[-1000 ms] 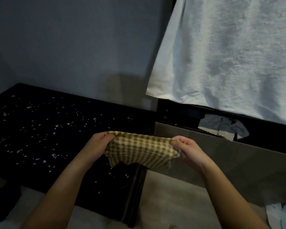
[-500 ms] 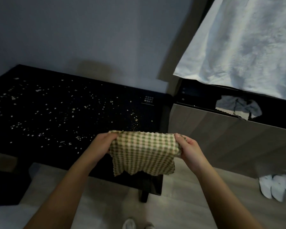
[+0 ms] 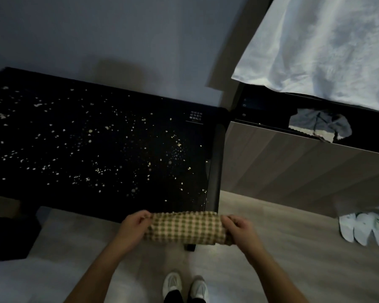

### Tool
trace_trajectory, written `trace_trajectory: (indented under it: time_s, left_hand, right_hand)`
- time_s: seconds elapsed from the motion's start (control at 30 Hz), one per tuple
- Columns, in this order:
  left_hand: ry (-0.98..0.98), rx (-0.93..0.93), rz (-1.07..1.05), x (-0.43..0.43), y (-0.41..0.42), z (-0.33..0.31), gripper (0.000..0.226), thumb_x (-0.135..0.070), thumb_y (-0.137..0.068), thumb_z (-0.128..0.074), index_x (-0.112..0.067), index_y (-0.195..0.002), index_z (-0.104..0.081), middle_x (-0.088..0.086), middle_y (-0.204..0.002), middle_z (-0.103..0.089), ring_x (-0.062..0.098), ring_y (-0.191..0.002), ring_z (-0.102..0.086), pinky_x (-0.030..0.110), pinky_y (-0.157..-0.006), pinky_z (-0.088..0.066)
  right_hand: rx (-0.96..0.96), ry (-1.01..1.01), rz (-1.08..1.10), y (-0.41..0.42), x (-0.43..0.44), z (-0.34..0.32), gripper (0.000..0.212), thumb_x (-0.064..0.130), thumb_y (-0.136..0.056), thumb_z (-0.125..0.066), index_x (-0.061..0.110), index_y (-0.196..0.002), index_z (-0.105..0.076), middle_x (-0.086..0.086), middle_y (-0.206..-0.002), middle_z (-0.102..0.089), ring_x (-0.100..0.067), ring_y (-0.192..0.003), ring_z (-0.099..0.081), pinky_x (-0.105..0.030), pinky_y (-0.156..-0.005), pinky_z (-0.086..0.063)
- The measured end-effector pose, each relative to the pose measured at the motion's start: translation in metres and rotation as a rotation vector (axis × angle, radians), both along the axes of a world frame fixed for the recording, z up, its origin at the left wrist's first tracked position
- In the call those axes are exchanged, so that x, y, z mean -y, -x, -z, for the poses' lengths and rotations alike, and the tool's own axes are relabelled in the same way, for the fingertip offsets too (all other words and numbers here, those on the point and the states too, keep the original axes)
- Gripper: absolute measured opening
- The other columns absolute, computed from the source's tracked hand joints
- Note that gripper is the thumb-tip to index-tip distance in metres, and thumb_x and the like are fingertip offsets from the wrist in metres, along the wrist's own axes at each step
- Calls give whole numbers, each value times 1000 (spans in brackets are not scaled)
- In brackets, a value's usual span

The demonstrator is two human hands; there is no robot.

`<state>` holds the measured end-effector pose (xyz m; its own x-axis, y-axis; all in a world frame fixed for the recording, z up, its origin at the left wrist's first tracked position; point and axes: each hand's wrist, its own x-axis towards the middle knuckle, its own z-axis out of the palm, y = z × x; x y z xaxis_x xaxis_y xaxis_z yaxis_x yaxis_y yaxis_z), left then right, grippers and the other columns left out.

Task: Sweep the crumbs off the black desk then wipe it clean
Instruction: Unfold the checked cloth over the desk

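A black desk [image 3: 53,171] stands against the wall, its top scattered with pale crumbs [image 3: 92,132]. In front of its near right corner I hold a green-and-cream checked cloth [image 3: 186,227] stretched between both hands. My left hand [image 3: 134,228] pinches the cloth's left end and my right hand [image 3: 239,229] grips its right end. The cloth hangs folded just below the desk's front edge, above the floor.
A wood-faced cabinet [image 3: 293,167] with an open dark top stands right of the desk, a crumpled grey garment [image 3: 319,124] inside. A white sheet [image 3: 326,44] hangs above it. White slippers [image 3: 363,230] lie on the floor at right. My shoes [image 3: 184,285] show below. A dark object [image 3: 7,237] sits at left.
The view has tilted down and the whole desk top shows now. Both hands with the cloth sit lower in view, at the desk's front edge, and the cloth looks folded shorter.
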<state>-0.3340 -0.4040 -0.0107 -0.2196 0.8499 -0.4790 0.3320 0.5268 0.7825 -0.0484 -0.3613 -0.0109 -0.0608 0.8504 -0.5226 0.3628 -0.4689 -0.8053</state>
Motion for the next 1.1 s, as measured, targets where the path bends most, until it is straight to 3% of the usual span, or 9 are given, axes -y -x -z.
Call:
trace_trajectory:
  time_s: [0.17,0.33,0.43,0.5,0.67,0.77,0.87,0.97,1.1]
  left_hand:
    - [69,15,-43,8,-2,31,21,-6,-92,-56,-14,-75,-65,10,-74,-63,18,-71,-56,29,-61,-38]
    - [61,-102,-51,1,-5,47,17,-10,-91,-59,-22,-79,-62,1,-82,-66,15,-77,-62,24,-62,-44]
    - [7,-238,-62,1,-6,56,12,-11,-86,-66,-22,-84,-62,1,-89,-62,16,-80,-62,26,-67,-48]
    - [-72,-356,-65,1,-6,59,15,-9,-81,-71,-21,-79,-62,0,-93,-55,15,-78,-59,27,-68,-48]
    - [-125,-462,13,-5,-7,66,17,-7,-78,-72,-19,-78,-60,-6,-96,-54,16,-87,-53,36,-69,-52]
    - [-106,-461,29,-8,-7,70,20,-6,-81,-70,-20,-93,-61,-6,-93,-55,16,-88,-54,38,-71,-52]
    - [-67,-446,61,-11,-6,75,31,-7,-83,-68,-16,-112,-62,-5,-93,-54,17,-89,-55,38,-75,-52]
    - [-54,-467,83,-12,-5,72,15,-8,-81,-70,-21,-85,-62,-4,-86,-51,17,-82,-54,37,-69,-52]
    - [-29,-445,114,-8,-2,62,27,-4,-79,-67,-25,-73,-51,-2,-84,-52,18,-77,-54,33,-65,-49]
  right_hand:
    - [44,92,-51,-3,2,27,30,15,-96,-54,-13,-89,-61,-18,-74,-58,-24,-64,-55,-31,-55,-48]
    - [147,36,-85,0,-12,40,16,17,-92,-60,6,-82,-65,-9,-75,-66,-16,-68,-61,-28,-61,-52]
    - [237,-55,-109,6,-21,46,13,16,-89,-65,18,-76,-62,2,-73,-60,-10,-67,-56,-17,-58,-43]
    - [320,-128,-119,9,-25,50,14,15,-86,-68,21,-75,-60,4,-79,-57,-8,-72,-54,-11,-58,-35]
    - [409,-141,-161,16,-31,56,18,15,-85,-70,23,-74,-58,5,-85,-57,0,-76,-49,-7,-58,-36]
    - [418,-113,-162,16,-33,62,25,10,-83,-70,25,-69,-55,5,-79,-58,-9,-74,-54,-8,-56,-37]
    - [406,-76,-138,14,-35,66,19,8,-81,-70,22,-80,-56,6,-78,-60,-7,-71,-56,-8,-52,-39]
    - [408,-46,-169,13,-37,66,16,9,-84,-67,22,-85,-58,4,-81,-60,-5,-71,-55,-6,-50,-38]
    - [363,-20,-198,7,-35,59,20,4,-82,-61,20,-70,-56,1,-70,-58,-12,-64,-55,-11,-50,-40]
